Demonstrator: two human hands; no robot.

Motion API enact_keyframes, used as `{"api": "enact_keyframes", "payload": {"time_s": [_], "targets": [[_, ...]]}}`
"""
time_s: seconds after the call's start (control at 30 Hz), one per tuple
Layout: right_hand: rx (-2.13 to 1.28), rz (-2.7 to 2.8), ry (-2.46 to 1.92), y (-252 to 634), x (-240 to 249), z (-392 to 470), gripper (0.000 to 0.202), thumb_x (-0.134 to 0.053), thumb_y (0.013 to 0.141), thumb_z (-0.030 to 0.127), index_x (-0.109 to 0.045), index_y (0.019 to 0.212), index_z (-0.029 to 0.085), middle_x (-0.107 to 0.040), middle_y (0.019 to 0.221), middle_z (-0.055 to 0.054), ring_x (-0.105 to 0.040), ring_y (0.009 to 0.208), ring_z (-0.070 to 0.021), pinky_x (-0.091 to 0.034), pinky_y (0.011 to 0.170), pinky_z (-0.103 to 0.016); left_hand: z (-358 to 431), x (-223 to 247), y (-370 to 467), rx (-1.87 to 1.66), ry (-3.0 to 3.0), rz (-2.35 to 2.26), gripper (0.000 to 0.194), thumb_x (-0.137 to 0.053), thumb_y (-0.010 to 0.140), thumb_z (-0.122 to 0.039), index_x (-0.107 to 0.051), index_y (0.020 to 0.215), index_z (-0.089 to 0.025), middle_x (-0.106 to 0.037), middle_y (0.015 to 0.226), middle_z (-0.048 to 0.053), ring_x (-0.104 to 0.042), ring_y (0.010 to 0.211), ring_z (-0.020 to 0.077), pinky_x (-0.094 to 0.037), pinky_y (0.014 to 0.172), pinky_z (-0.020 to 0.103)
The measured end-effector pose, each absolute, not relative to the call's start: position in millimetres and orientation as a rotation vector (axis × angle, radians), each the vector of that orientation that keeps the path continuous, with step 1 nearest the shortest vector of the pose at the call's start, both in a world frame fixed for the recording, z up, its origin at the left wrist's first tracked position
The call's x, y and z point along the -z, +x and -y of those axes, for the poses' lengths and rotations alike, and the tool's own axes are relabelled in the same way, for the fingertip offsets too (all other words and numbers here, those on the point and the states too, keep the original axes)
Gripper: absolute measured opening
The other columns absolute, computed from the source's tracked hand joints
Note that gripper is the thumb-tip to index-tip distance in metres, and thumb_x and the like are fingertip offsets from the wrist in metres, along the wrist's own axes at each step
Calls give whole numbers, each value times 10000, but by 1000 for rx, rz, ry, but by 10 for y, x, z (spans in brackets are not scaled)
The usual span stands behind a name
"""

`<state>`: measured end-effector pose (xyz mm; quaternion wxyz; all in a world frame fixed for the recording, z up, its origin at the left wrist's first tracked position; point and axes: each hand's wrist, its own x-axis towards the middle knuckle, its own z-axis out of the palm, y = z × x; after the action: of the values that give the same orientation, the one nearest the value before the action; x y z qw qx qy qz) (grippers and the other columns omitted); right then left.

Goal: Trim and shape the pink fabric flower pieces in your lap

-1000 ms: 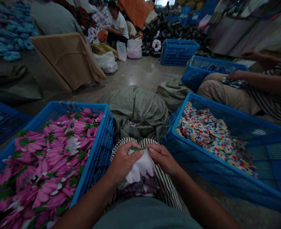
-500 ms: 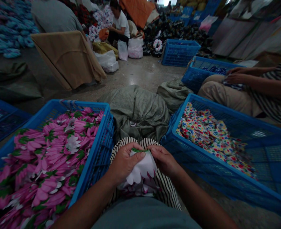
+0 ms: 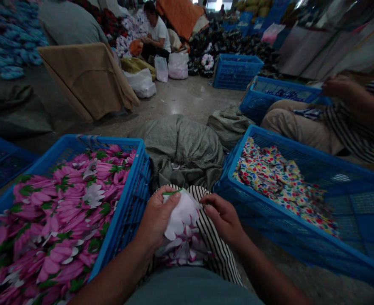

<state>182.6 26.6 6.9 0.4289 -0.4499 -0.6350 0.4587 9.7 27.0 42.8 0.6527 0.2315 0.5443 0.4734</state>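
Observation:
My left hand (image 3: 158, 218) grips a fabric flower piece (image 3: 181, 212) above my lap, thumb on top near its green edge. The piece's white side with scalloped petal ends faces up. To its right, apart from the cloth, is my right hand (image 3: 223, 216), fingers curled and thumb drawn close to the forefinger; whatever may be between them is too small to make out. More white and pink petal pieces (image 3: 187, 250) lie in my lap on striped cloth (image 3: 221, 245).
At left stands a blue crate (image 3: 118, 212) heaped with pink flower pieces (image 3: 75, 207). Another blue crate (image 3: 288, 207) at right holds colourful printed fabric (image 3: 276, 178). Grey-green sacks (image 3: 183, 144) lie ahead. A co-worker in stripes (image 3: 349, 123) sits at right; others sit farther back.
My right hand has come away from the flower piece to the right. My left hand, still holding it, has shifted slightly left. The co-worker at right has raised their hands.

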Motion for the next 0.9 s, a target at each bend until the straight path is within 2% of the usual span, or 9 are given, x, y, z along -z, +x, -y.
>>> {"api": "enact_keyframes", "payload": {"time_s": [0.1,0.2,0.43,0.63,0.77,0.83,0.9], "targets": [[-787,1832,-1124,1869,-43,-174,170,-473,825,233,-574,954,187,-616,779,-34,-554,676,-147,-411,610,-251,-278,-478,135,-1083,450,-1201,232,-641,683,-287,-452,791,-206,-578,512,-53,-518,385,112,-409,342,186],[-631,1943,-1109,1863,-45,-172,196,-468,826,220,-563,992,175,-637,789,-50,-575,671,-155,-432,617,-260,-271,-539,170,-1093,378,-1162,235,-637,685,-262,-446,808,-205,-599,537,-37,-540,399,121,-413,343,186],[-562,2023,-1131,1831,-101,-208,194,-487,831,225,-566,1000,176,-655,821,-79,-603,732,-189,-438,645,-285,-268,-634,187,-1104,293,-1169,243,-637,679,-219,-448,830,-203,-591,531,-46,-531,376,122,-408,319,190],[-548,2039,-1115,1835,-77,-208,156,-473,836,214,-590,936,188,-642,748,-64,-578,672,-177,-406,609,-284,-267,-599,190,-1112,288,-1138,233,-637,678,-204,-451,818,-199,-600,540,-37,-552,407,121,-448,363,199],[-713,1823,-1153,1822,-55,-222,159,-460,848,242,-602,797,191,-578,639,-29,-524,592,-146,-369,569,-266,-263,-593,180,-1115,280,-1142,237,-635,682,-203,-450,830,-202,-597,543,-38,-556,407,126,-456,361,210],[-950,1489,-1218,1793,-33,-220,199,-441,864,310,-584,795,191,-500,567,8,-454,513,-117,-332,496,-235,-270,-584,166,-1126,264,-1140,239,-640,681,-200,-451,827,-205,-595,550,-41,-555,411,123,-446,349,200],[-1246,1130,-1218,1742,-10,-206,247,-430,862,398,-556,821,191,-399,509,49,-334,426,-87,-244,409,-199,-282,-566,154,-1145,248,-1128,238,-643,680,-198,-453,822,-209,-598,566,-41,-556,421,118,-435,347,185]]}}
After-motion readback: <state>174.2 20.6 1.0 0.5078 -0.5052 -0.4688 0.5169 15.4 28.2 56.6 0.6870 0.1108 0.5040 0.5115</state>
